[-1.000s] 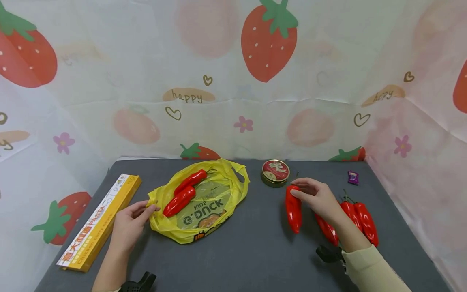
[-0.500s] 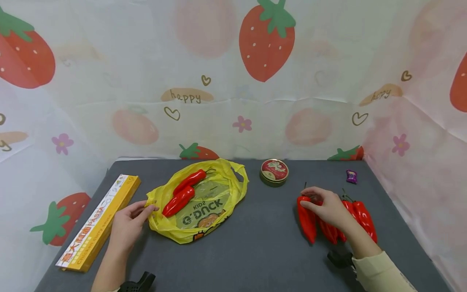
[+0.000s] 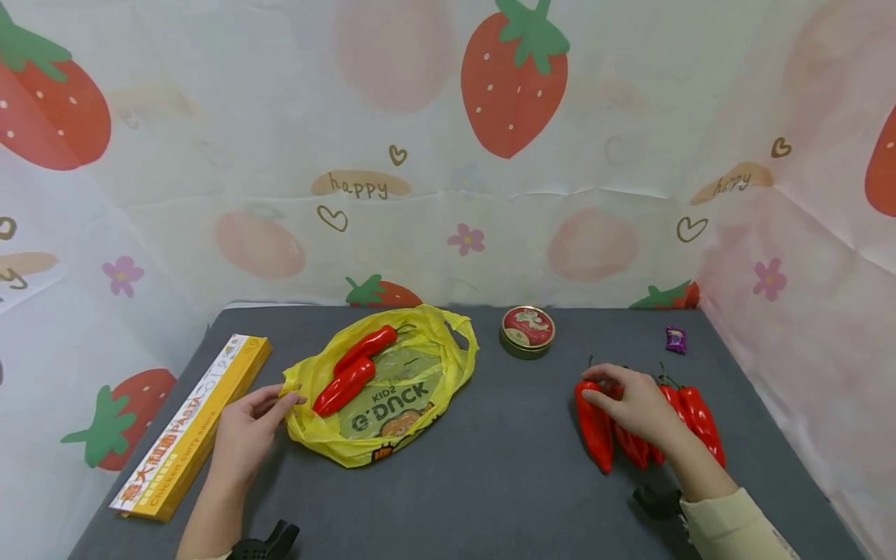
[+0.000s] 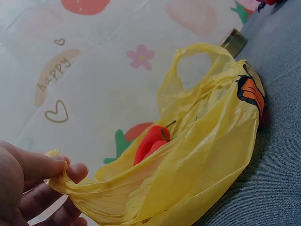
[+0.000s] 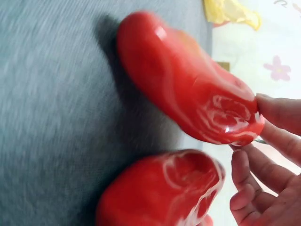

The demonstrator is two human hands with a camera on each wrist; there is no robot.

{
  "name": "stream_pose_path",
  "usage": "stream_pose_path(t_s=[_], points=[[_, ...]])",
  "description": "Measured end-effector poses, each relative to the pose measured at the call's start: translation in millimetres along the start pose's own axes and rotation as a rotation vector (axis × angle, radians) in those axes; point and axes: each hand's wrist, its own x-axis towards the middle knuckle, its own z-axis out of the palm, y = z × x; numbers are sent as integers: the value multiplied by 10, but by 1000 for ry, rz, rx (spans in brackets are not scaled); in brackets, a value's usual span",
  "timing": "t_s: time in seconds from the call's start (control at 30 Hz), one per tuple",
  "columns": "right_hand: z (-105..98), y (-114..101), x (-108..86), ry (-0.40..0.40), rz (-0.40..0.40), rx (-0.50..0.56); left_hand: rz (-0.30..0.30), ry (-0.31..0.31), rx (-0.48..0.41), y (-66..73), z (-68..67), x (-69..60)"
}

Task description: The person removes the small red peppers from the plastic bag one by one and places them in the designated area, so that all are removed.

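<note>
With thumb and fingers, my left hand [image 3: 246,428] pinches the left edge of a yellow plastic bag [image 3: 453,397]. Two red chili peppers [image 3: 344,386] lie on the spread bag; the left wrist view shows the bag's side [image 4: 211,165] raised in front of them. On the right, my right hand [image 3: 640,400] grips another red chili pepper [image 3: 593,435] near its stem end. In the right wrist view this held pepper [image 5: 183,84] slants above its shadow, beside a second pepper [image 5: 155,195]. Several more red peppers [image 3: 702,424] lie under and right of that hand, partly hidden by it.
A yellow and white pasta box [image 3: 189,435] lies slanted at the left. Behind the hands, a round red-lidded tin [image 3: 528,330] stands near the table's far edge. A small purple wrapped candy [image 3: 675,340] lies at the far right. A strawberry-print cloth [image 3: 420,132] hangs behind the grey table.
My right hand has carried its chili pepper to the right and toward me, up beside the other peppers. My left hand stays at the bag's edge.
</note>
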Motion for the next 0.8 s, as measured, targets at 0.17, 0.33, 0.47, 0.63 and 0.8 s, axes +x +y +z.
stream_pose_path(t_s=[0.17, 0.33, 0.47, 0.63, 0.8], points=[[4, 16, 26, -18, -15, -64, -2, -6, 6, -10, 0, 6], [44, 55, 59, -27, -53, -104, -2, -1, -4, -10, -3, 3], [76, 98, 80, -25, -53, -119, 0, 3, -12, -18, -2, 10], [78, 99, 80, -31, -47, -132, -4, 3, -11, -16, 4, 13], [76, 102, 69, -30, -45, -136, -16, 4, -5, -8, 4, 12]])
